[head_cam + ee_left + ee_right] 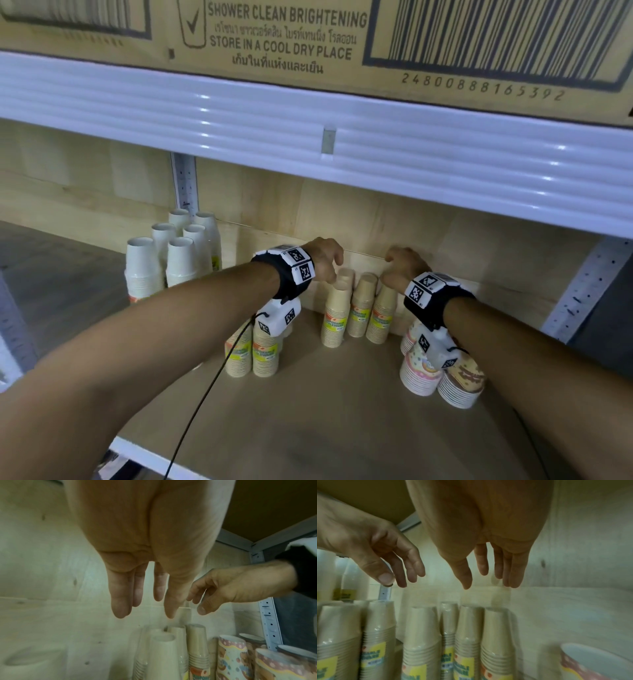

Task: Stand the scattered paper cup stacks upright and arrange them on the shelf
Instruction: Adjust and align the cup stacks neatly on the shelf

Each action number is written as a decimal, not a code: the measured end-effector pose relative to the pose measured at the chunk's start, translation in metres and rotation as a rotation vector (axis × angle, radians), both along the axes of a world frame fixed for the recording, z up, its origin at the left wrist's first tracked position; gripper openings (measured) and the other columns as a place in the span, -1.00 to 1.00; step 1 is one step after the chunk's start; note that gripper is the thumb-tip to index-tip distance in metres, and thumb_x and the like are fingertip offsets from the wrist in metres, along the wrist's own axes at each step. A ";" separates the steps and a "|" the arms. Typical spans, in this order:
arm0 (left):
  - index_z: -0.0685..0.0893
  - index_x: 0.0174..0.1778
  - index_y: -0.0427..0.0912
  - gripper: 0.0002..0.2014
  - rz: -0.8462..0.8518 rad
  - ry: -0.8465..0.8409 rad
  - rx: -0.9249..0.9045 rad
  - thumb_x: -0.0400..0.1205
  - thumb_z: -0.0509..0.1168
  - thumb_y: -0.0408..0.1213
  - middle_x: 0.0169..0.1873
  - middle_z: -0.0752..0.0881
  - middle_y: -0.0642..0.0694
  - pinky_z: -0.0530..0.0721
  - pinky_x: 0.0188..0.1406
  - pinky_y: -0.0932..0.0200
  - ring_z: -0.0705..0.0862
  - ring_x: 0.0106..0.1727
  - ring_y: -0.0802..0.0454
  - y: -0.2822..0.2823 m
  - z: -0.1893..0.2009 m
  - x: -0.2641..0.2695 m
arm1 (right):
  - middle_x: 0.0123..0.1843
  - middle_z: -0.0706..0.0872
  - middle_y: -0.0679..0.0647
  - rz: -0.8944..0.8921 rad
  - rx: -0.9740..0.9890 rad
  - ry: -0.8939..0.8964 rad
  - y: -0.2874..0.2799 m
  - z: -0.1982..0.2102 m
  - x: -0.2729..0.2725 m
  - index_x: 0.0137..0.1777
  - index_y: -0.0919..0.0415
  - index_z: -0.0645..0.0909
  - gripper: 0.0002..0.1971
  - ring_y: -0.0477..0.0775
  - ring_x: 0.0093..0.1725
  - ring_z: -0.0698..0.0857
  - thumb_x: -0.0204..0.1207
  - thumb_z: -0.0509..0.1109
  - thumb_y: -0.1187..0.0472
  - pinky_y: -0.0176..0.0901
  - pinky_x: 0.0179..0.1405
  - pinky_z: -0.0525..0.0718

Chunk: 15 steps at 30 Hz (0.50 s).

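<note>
Head view: we are hovering our left hand point(323, 258) and right hand point(404, 265), fingers loose and holding nothing, over 4 brown stacks point(359, 310); 6 white stacks point(178, 253) are standing left.

The carton point(308, 41) on the upper shelf reads "SHOWER CLEAN BRIGHTENING" and "STORE IN A COOL DRY PLACE", with Thai lines beneath each. Under its barcode point(507, 34) stands 24800888165392. The cup labels point(358, 317) are too blurred to read.

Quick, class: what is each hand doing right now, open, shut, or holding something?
Left hand: open, fingers relaxed above the brown cup stacks, holding nothing.
Right hand: open, holding nothing.
</note>
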<state>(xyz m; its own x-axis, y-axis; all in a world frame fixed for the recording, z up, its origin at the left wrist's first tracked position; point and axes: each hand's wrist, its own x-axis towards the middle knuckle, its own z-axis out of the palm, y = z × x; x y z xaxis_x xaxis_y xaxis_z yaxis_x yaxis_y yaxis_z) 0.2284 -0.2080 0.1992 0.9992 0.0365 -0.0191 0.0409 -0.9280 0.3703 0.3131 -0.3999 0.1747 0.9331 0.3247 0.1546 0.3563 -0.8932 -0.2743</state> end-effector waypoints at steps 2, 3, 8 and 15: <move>0.62 0.35 -0.08 -0.57 0.010 -0.008 0.013 0.55 0.49 -0.29 0.39 0.49 -0.08 0.58 0.06 0.16 0.60 0.28 -0.09 0.007 0.010 -0.012 | 0.42 0.49 0.17 0.031 -0.002 -0.001 0.010 0.007 -0.008 0.37 0.16 0.53 -0.51 0.19 0.34 0.56 0.45 0.47 0.12 -0.14 0.20 0.55; 0.62 0.35 -0.09 -0.57 0.017 -0.007 0.016 0.55 0.49 -0.29 0.37 0.51 -0.08 0.57 0.02 0.16 0.60 0.25 -0.09 0.011 0.014 -0.017 | 0.41 0.50 0.17 0.047 0.008 -0.004 0.015 0.010 -0.012 0.36 0.15 0.54 -0.52 0.18 0.32 0.57 0.43 0.47 0.12 -0.17 0.15 0.54; 0.64 0.33 -0.07 -0.57 0.064 -0.002 0.067 0.54 0.50 -0.24 0.30 0.50 -0.05 0.53 -0.02 0.18 0.57 0.15 -0.05 0.036 0.024 -0.051 | 0.34 0.57 0.13 0.149 0.060 -0.063 0.052 0.022 -0.039 0.28 0.12 0.61 -0.59 0.13 0.26 0.62 0.42 0.48 0.13 -0.20 0.11 0.55; 0.66 0.29 -0.02 -0.62 0.148 0.010 0.105 0.54 0.48 -0.23 0.23 0.48 0.00 0.51 -0.07 0.21 0.51 0.04 0.03 0.068 0.021 -0.092 | 0.25 0.67 0.08 0.287 0.087 -0.023 0.106 0.025 -0.083 0.20 0.02 0.66 -0.63 0.11 0.15 0.68 0.38 0.53 0.04 -0.07 0.17 0.66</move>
